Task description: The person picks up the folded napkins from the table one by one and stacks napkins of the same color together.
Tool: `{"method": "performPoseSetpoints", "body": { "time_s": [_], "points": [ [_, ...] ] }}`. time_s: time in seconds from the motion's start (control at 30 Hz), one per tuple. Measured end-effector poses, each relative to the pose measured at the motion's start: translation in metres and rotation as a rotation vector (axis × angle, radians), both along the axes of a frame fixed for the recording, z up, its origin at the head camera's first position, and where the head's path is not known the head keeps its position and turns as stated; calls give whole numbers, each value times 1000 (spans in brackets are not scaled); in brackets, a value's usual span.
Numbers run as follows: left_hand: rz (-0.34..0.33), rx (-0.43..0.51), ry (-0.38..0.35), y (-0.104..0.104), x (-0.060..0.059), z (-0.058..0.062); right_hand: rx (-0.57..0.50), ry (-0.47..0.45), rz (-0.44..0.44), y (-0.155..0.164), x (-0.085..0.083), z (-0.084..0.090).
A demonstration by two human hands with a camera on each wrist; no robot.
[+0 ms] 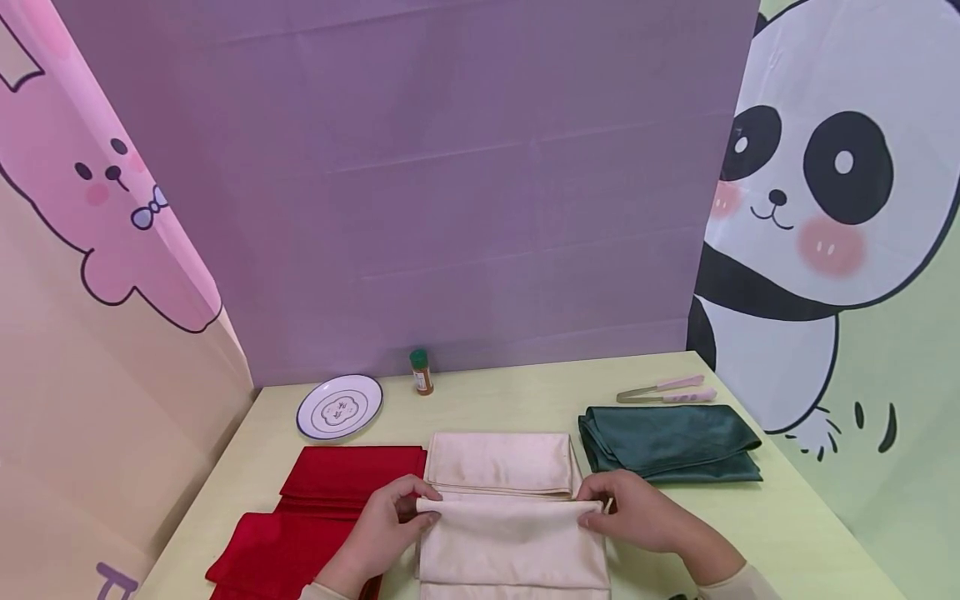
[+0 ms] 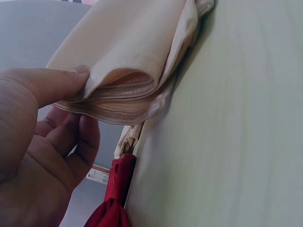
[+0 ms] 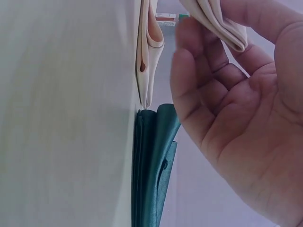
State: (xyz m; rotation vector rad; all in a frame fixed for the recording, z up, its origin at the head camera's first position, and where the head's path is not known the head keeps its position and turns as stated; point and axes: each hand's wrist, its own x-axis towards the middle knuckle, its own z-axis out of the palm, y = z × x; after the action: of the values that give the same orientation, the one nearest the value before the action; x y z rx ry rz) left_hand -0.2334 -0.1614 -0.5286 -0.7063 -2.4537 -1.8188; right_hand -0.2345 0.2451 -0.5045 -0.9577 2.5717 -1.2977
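Observation:
A cream cloth [image 1: 510, 533] lies at the table's near middle, its near part folded over into a roll. My left hand [image 1: 401, 508] pinches the left end of that fold, thumb on top and fingers beneath the cream cloth [image 2: 128, 61]. At the fold's right end my right hand [image 1: 611, 508] pinches the cream cloth [image 3: 218, 21] between thumb and fingers. A red cloth [image 1: 315, 517] lies to the left, touching the cream one. On the right lies a folded dark green cloth [image 1: 671, 442], with its edge [image 3: 151, 170] in the right wrist view.
A white plate [image 1: 339, 406] with a dark rim sits at the back left. Near the purple back wall stands a small green-capped bottle [image 1: 421, 372]. Tongs [image 1: 667, 389] with pink handles lie behind the green cloth. Printed panels close off both sides of the pale table [image 1: 810, 517].

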Motion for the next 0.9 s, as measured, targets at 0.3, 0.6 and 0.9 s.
{"method": "performPoseSetpoints", "body": {
  "time_s": [0.3, 0.6, 0.9],
  "points": [
    [-11, -27, 4, 0, 0, 1, -3, -28, -54, -2, 0, -1],
    [-1, 15, 57, -1, 1, -1, -76, -54, -65, -3, -1, 2],
    [12, 43, 37, 0, 0, 1, -145, -12, -127, -6, -3, 2]
  ]
}}
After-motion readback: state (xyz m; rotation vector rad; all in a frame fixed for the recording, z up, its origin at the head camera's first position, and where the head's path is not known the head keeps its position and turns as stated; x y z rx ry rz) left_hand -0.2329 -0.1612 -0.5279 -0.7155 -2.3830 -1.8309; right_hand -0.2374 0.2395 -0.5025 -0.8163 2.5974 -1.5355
